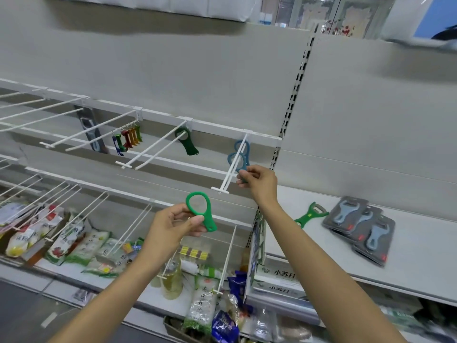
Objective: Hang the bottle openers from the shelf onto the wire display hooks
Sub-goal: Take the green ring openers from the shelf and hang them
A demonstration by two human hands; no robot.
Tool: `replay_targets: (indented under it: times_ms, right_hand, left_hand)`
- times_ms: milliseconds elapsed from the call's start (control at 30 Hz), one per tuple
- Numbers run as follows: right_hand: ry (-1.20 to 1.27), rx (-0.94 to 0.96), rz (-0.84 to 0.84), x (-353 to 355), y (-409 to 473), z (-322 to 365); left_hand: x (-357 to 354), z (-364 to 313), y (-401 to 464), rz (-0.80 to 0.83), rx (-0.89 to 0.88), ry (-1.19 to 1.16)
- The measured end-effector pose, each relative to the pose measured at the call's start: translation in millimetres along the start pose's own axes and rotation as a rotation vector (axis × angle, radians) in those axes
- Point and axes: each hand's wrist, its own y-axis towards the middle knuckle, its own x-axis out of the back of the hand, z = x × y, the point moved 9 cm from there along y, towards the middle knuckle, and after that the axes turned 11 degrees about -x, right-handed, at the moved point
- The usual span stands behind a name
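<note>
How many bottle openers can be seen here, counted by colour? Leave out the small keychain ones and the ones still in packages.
Green: 3, one in the left hand at, one on a hook, one on the shelf.
Blue: 2, both on the right hook; the right hand pinches the front one.
Total: 5

The white boxes (279, 280) stacked under the right-hand shelf carry the Chinese characters 小苏打 on their front faces. A tall clear noodle packet (201, 303) below them shows vertical Chinese print, seemingly 龙口粉丝. Other packet labels are too blurred to read.
</note>
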Motion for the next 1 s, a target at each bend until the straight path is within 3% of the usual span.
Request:
replay_targets:
  times_ms: [600,867,933,1000]
  right_hand:
    - [-0.153,0.052,-0.023,1,65,-3]
    - [-0.263,-0.061,-0.053,13,61,-20]
    - [-0.304,-0.017,-0.117,26,44,-16]
    - [-0.299,0.036,-0.074,25,16,-8]
  left_hand:
    - [-7,6,9,-0.046,-0.013,0.011]
    - [-2,4,6,-0.030,-0.012,0.021]
    - [-1,2,5,-0.043,-0.014,0.009]
    - [-2,0,5,-0.050,-0.018,0.005]
